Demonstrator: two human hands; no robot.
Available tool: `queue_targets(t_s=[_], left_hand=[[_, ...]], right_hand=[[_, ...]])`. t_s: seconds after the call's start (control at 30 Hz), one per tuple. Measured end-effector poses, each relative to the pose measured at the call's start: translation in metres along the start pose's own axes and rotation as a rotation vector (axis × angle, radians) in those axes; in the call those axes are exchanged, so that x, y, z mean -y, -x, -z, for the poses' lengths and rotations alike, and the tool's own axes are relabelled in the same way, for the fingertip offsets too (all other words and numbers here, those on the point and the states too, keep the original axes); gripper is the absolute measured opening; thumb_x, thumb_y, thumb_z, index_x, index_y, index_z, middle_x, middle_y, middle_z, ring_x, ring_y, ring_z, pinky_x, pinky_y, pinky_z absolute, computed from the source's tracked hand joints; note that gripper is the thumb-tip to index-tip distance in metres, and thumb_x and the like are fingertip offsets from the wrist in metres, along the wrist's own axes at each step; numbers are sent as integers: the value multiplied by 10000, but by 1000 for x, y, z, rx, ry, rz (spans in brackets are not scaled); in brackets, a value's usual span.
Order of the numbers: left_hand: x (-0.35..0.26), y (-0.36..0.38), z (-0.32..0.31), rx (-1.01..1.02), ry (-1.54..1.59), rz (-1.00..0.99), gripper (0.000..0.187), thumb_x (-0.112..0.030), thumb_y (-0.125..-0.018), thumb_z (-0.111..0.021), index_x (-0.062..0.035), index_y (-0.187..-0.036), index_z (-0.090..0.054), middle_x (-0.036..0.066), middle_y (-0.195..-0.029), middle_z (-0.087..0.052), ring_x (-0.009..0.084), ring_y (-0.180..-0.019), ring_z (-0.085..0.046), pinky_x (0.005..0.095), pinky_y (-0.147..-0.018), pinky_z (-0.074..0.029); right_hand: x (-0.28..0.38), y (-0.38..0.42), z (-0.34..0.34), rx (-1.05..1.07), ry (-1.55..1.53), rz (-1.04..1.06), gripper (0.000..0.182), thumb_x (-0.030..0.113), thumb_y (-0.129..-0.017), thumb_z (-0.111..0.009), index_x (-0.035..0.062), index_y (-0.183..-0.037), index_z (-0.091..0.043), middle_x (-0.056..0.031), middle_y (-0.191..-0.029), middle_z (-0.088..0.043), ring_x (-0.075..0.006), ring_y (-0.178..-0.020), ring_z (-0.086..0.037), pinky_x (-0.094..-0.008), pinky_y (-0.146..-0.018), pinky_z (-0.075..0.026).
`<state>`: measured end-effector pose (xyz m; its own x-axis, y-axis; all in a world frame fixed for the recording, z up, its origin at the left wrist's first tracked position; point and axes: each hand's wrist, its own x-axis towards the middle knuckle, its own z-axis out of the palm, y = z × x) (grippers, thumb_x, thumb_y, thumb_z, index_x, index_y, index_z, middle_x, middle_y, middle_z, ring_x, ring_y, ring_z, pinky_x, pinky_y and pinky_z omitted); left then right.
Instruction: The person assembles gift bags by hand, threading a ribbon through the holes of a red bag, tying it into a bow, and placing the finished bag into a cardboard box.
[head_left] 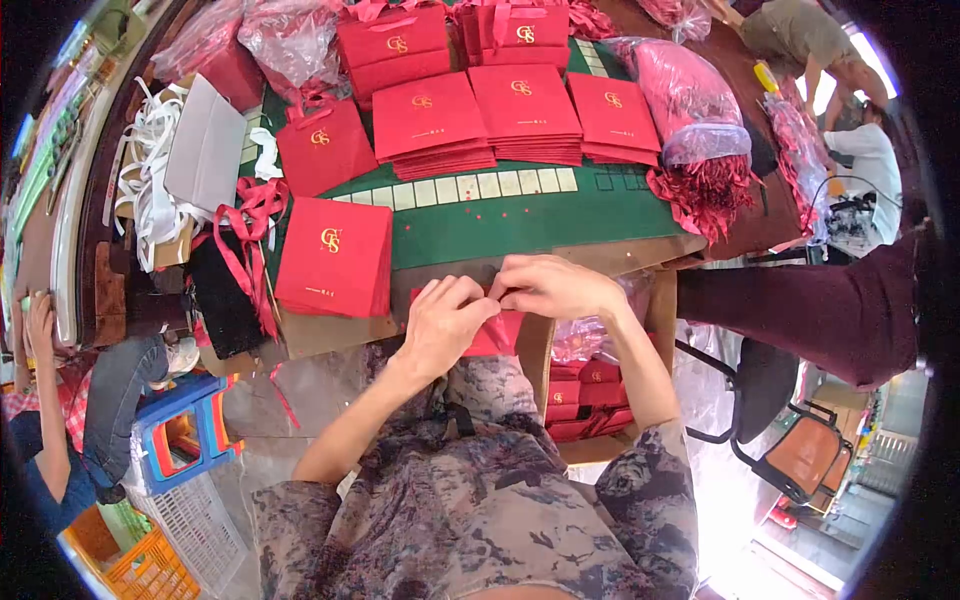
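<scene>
**Fingertips meet over 1 small red piece at the near edge**

From where I stand, the left hand (440, 322) pinches the red piece (492, 338) between thumb and bunched fingers. The right hand (560, 287) brings thumb and forefinger together beside it, but I cannot tell what lies between them. The piece sits at the middle of the near edge of the tabletop (625, 262), its lower part reaching over the lap.

Done well, I judge, this is fingertip work: the left steadies the piece close to where the right is busy, the pressure light enough to leave no crease, the printed face untouched.

Just left, near the same edge, lies a squared red stack (335, 255), smooth and matt like stiff paper, with gold lettering. Behind it curls glossy red ribbon (232, 215), soft against limp black cloth (230, 315). Beyond spreads a flat green mat (560, 218) with a row of pale rectangles; 3 more stacks (430, 118) stand past that row. Toward the right edge slumps a crinkled clear sack (690, 95) spilling red strands. Below the near edge, right of the lap, a cardboard box (663, 325) holds red packets.
</scene>
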<state>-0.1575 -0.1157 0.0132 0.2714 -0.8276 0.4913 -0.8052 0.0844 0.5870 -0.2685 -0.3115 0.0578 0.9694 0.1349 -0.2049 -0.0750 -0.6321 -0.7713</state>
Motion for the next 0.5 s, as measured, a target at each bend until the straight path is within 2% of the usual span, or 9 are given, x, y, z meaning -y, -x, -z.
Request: queue_targets(t_s=[0.2, 0.27, 0.33, 0.4, 0.47, 0.5], left_hand=[[10, -4, 3, 88, 154, 138, 118, -75, -769, -770, -116, -865, -715, 24, -815, -643, 218, -777, -615, 354, -695, -446], [17, -5, 5, 108, 177, 176, 120, -75, -773, -775, -111, -872, -715, 26, -811, -659, 220, -792, -622, 360, -713, -448], [20, -10, 8, 138, 199, 247, 124, -71, -775, -772, -109, -877, -714, 30, -814, -686, 221, -818, -632, 375, -752, -450], [24, -13, 9, 149, 204, 267, 108, -81, -787, -769, -112, -873, -711, 27, -835, -696, 226, -816, -630, 373, -777, -441], [23, -17, 14, 303, 203, 331, 102, -99, -795, -769, -111, -869, -701, 29, -845, -706, 223, -813, -629, 359, -785, -432], [23, -15, 11, 310, 246, 291, 121, -117, -798, -775, -101, -880, -687, 31, -832, -704, 213, -812, -622, 351, -789, -415]], right_hand=[[-23, -12, -14, -37, -234, 70, 139, 147, -894, -641, 30, -952, -687, -118, -919, -618, -269, -908, -635, -374, -809, -495], [-27, -16, -25, -198, -333, 10, 120, 125, -880, -658, 24, -933, -693, -92, -906, -618, -217, -890, -633, -345, -785, -497], [-30, -21, -30, -246, -335, 5, 101, 103, -868, -669, 18, -918, -694, -81, -907, -617, -194, -885, -633, -323, -782, -502], [-32, -25, -36, -387, -413, 4, 64, 65, -894, -635, 13, -896, -671, -48, -956, -605, -140, -901, -587, -285, -797, -480], [-57, -35, -46, -545, -585, -65, 53, 80, -932, -632, 30, -949, -634, -20, -986, -609, -120, -919, -592, -262, -817, -487], [-57, -36, -37, -566, -610, -104, 67, 94, -939, -636, 34, -969, -625, -18, -986, -612, -119, -924, -598, -267, -817, -493]])
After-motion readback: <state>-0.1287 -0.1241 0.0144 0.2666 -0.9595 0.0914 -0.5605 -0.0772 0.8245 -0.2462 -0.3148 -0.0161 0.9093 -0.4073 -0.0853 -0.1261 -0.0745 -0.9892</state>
